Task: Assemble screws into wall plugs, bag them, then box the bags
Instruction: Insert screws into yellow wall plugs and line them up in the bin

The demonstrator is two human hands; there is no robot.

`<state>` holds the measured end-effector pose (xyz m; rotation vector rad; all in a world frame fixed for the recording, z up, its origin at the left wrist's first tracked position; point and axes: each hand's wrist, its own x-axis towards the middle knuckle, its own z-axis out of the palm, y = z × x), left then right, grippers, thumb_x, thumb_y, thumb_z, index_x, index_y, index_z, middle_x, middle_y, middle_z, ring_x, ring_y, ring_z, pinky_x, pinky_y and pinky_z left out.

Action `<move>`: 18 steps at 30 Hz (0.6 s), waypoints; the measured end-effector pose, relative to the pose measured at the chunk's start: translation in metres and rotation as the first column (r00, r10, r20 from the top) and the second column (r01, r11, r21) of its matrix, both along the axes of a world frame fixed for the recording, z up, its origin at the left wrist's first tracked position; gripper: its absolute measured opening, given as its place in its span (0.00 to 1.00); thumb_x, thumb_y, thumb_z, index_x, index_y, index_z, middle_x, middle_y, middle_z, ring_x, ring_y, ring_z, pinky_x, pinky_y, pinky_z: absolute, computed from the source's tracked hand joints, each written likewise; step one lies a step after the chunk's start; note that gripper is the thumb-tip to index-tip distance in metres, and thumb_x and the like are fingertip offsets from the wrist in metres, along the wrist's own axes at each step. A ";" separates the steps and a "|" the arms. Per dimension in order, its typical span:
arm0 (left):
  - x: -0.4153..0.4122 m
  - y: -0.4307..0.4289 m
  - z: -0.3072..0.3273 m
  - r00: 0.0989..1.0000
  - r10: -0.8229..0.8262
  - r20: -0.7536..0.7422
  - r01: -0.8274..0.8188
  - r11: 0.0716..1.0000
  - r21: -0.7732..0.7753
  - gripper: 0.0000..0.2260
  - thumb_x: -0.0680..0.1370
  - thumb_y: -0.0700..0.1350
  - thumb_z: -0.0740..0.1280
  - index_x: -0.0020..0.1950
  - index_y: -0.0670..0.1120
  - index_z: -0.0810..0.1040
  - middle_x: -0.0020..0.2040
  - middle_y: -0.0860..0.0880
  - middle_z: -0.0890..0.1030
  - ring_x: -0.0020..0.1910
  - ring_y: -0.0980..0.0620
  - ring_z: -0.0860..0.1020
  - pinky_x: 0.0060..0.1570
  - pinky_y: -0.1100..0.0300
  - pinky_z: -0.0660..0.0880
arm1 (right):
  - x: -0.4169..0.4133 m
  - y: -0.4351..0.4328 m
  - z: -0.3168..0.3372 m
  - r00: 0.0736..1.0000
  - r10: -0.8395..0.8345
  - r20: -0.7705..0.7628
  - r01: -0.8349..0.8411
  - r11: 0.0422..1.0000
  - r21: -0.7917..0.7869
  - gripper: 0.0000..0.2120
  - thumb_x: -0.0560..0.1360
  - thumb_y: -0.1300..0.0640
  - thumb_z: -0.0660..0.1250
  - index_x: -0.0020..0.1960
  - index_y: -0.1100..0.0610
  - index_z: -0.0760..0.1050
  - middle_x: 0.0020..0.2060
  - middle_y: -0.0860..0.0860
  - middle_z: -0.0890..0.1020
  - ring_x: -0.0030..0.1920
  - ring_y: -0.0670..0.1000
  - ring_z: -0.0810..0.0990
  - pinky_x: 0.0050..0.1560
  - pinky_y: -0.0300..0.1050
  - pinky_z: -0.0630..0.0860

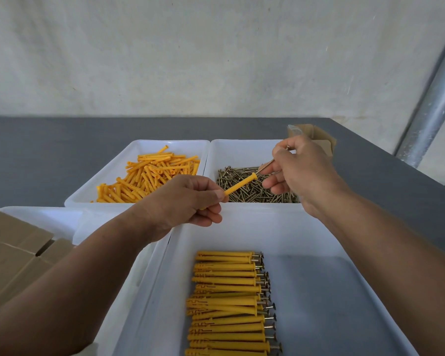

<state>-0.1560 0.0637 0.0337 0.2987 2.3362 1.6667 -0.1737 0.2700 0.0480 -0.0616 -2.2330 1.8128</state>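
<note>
The left hand (188, 201) has its fingers wrapped round a yellow plug (239, 185), held above the tray of screws (231, 155). The right hand (301, 170) pinches one screw (265, 167) at the plug's open end. Keep both in one straight line, then push gently

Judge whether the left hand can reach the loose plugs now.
Likely yes: the loose plugs lie uncovered in their tray just beyond the left hand, nothing between. But it already holds one plug, so its grip is taken.
</note>
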 end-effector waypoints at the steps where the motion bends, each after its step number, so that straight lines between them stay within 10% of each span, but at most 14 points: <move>1: 0.000 0.000 0.000 1.000 0.001 0.000 -0.001 1.000 0.001 0.08 0.80 0.43 0.65 0.50 0.41 0.82 0.36 0.49 0.83 0.39 0.52 0.83 0.39 0.63 0.80 | 0.001 0.000 0.000 1.000 0.004 0.006 -0.004 1.000 0.005 0.04 0.82 0.59 0.58 0.50 0.53 0.70 0.29 0.47 0.84 0.26 0.49 0.82 0.23 0.40 0.75; 18: 0.001 0.000 0.001 1.000 0.016 -0.016 -0.016 1.000 -0.008 0.08 0.80 0.43 0.65 0.49 0.42 0.82 0.36 0.49 0.83 0.39 0.52 0.83 0.37 0.64 0.79 | 0.009 -0.001 0.001 0.983 0.169 0.067 -0.180 0.957 0.227 0.08 0.79 0.57 0.64 0.45 0.52 0.82 0.34 0.47 0.85 0.31 0.47 0.84 0.30 0.38 0.77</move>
